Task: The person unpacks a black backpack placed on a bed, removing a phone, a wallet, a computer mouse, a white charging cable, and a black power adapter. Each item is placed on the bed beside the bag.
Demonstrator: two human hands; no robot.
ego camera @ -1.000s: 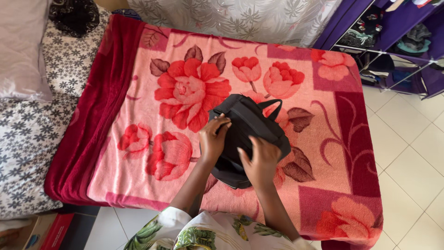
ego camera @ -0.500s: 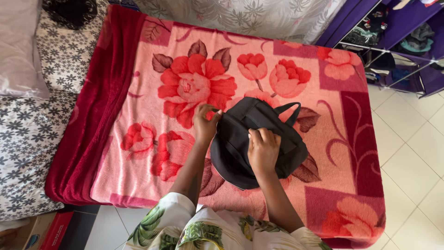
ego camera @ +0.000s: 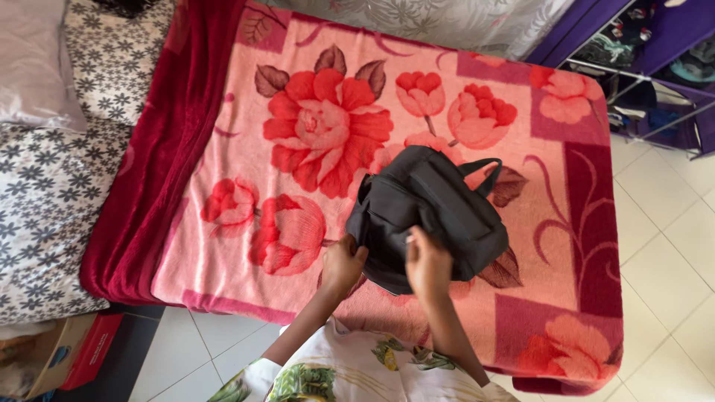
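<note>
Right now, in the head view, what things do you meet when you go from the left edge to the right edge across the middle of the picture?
Grey flower-patterned sheet → dark red blanket border → pink blanket with red roses → black backpack → white tiled floor.

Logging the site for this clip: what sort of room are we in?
Most likely a bedroom in a home. A bed with a pink floral blanket and a pillow fills the view, and a purple fabric wardrobe stands beside it on a tiled floor.
</note>
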